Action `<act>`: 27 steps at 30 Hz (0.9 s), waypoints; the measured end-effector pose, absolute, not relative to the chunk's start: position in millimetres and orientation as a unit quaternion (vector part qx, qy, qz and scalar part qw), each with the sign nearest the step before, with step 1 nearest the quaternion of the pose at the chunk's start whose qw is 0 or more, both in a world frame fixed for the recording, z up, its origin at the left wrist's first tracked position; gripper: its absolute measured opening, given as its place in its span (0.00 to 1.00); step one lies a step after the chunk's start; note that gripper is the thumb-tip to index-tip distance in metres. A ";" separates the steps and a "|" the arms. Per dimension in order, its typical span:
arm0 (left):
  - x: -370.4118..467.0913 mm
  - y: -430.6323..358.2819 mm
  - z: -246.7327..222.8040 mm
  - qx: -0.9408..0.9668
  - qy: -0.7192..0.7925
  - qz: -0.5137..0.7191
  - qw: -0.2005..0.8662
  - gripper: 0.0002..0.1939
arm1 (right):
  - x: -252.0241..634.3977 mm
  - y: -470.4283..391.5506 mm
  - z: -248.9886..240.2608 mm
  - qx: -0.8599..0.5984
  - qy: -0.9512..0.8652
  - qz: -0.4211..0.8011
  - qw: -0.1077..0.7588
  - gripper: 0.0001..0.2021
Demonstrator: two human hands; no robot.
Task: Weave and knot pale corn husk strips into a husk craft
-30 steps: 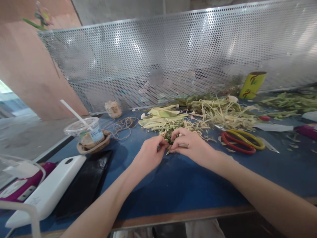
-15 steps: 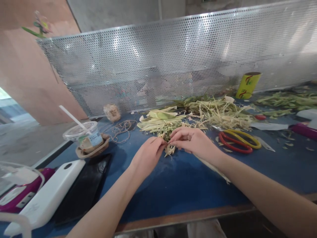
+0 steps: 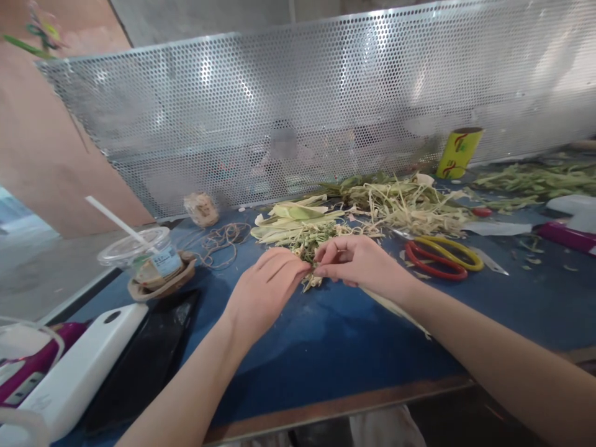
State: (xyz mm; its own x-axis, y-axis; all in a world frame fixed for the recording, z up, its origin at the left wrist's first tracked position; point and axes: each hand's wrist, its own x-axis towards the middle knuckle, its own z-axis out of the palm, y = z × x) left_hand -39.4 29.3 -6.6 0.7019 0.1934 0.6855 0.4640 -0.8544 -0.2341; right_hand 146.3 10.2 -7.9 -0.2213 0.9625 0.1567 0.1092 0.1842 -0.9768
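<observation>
My left hand (image 3: 267, 285) and my right hand (image 3: 356, 261) meet fingertip to fingertip over the middle of a blue table (image 3: 354, 347). Each is closed in a pinch, and whatever lies between the fingertips is too small to make out. Just behind the fingers is a small pile of green and pale plant shreds (image 3: 321, 239). A long pale strip (image 3: 395, 307) runs out from under my right hand toward the right forearm. Pale green husk leaves (image 3: 298, 214) lie beyond the pile, with a larger heap of shredded husk (image 3: 410, 205) behind to the right.
Red-and-yellow-handled scissors (image 3: 437, 257) and a knife blade (image 3: 493, 261) lie right. Left are tangled twine (image 3: 223, 245), a plastic cup (image 3: 158, 261) with a straw, a black tablet-like slab (image 3: 144, 360) and a white power bank (image 3: 93, 366). A perforated metal panel (image 3: 279, 93) stands behind, near a yellow can (image 3: 459, 153).
The view has shifted slightly, so the scene sits further left. My left hand has turned, its fingers now lying flatter together over the top. My right hand keeps nearly the same pinch.
</observation>
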 end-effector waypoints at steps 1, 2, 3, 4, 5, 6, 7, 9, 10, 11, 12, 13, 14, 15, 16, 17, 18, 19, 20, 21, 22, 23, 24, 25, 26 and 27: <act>-40.5 29.0 -5.6 -0.901 -0.165 -0.339 0.214 0.05 | 146.7 10.1 -7.5 -0.431 -0.627 0.476 0.441 0.12; -41.8 28.5 -4.7 -0.902 -0.144 -0.339 0.226 0.06 | 147.4 9.9 -6.7 -0.430 -0.634 0.482 0.426 0.12; -43.1 27.7 -3.8 -0.903 -0.122 -0.339 0.233 0.07 | 148.2 9.4 -5.6 -0.426 -0.642 0.488 0.409 0.12; -44.4 26.7 -2.8 -0.905 -0.102 -0.341 0.233 0.08 | 149.3 8.8 -4.3 -0.420 -0.651 0.496 0.392 0.12; -45.4 25.3 -2.0 -0.907 -0.085 -0.344 0.227 0.08 | 150.7 8.0 -2.8 -0.412 -0.659 0.507 0.373 0.12; -46.2 23.5 -1.1 -0.910 -0.073 -0.347 0.215 0.08 | 152.2 7.3 -1.4 -0.404 -0.665 0.518 0.355 0.12; -46.5 21.3 -0.4 -0.913 -0.062 -0.349 0.200 0.08 | 153.8 6.7 -0.2 -0.397 -0.670 0.529 0.337 0.12; -46.0 16.0 0.8 -0.921 -0.039 -0.347 0.171 0.09 | 157.1 6.3 0.8 -0.390 -0.676 0.548 0.301 0.12; -45.1 13.1 1.3 -0.925 -0.025 -0.344 0.159 0.10 | 158.5 6.5 0.6 -0.389 -0.680 0.556 0.278 0.13; -44.0 10.1 1.8 -0.928 -0.011 -0.342 0.146 0.10 | 159.7 7.0 0.2 -0.388 -0.685 0.561 0.256 0.13; -42.8 7.3 2.4 -0.931 -0.002 -0.341 0.132 0.09 | 160.6 7.5 -0.5 -0.385 -0.689 0.567 0.235 0.13; -41.5 4.7 2.9 -0.933 0.004 -0.340 0.118 0.09 | 161.2 8.1 -1.1 -0.380 -0.694 0.573 0.215 0.14; -40.4 2.5 3.5 -0.935 0.008 -0.339 0.105 0.08 | 161.5 8.5 -1.7 -0.375 -0.698 0.576 0.200 0.14; -39.4 0.6 4.1 -0.937 0.009 -0.336 0.095 0.07 | 161.7 8.6 -1.9 -0.370 -0.702 0.578 0.190 0.14; -38.4 -0.9 4.8 -0.939 0.014 -0.332 0.094 0.06 | 161.6 8.2 -1.8 -0.364 -0.706 0.580 0.180 0.14; -37.5 -2.3 5.5 -0.940 0.021 -0.327 0.097 0.06 | 161.4 7.4 -1.3 -0.358 -0.711 0.581 0.170 0.14; -36.4 -3.8 6.2 -0.941 0.030 -0.323 0.101 0.06 | 161.1 6.2 -0.4 -0.351 -0.717 0.581 0.159 0.14; -35.0 -5.6 6.9 -0.940 0.033 -0.323 0.102 0.06 | 160.8 4.6 0.7 -0.341 -0.722 0.583 0.149 0.13; -33.4 -8.1 7.5 -0.941 0.028 -0.323 0.093 0.07 | 160.5 2.7 2.1 -0.329 -0.728 0.586 0.138 0.12; -31.6 -11.6 7.8 -0.942 0.018 -0.326 0.084 0.07 | 160.2 0.8 3.6 -0.316 -0.733 0.589 0.127 0.11; -29.8 -16.0 7.6 -0.941 -0.013 -0.333 0.059 0.08 | 160.0 -1.2 5.0 -0.303 -0.737 0.593 0.119 0.10; -28.3 -21.3 6.7 -0.945 -0.037 -0.321 0.040 0.10 | 159.8 -3.0 6.3 -0.290 -0.739 0.598 0.111 0.09; -27.4 -27.1 4.8 -0.940 -0.059 -0.334 0.036 0.12 | 159.7 -4.5 7.4 -0.279 -0.740 0.603 0.103 0.09; -27.2 -32.8 2.0 -0.938 -0.064 -0.339 0.036 0.13 | 159.6 -5.7 8.1 -0.271 -0.741 0.607 0.096 0.09; -27.9 -38.0 -1.6 -0.939 -0.061 -0.335 0.036 0.15 | 159.5 -6.6 8.6 -0.266 -0.740 0.611 0.090 0.09; -29.6 -42.0 -5.7 -0.934 -0.086 -0.346 0.032 0.16 | 159.5 -7.0 8.8 -0.263 -0.740 0.613 0.085 0.08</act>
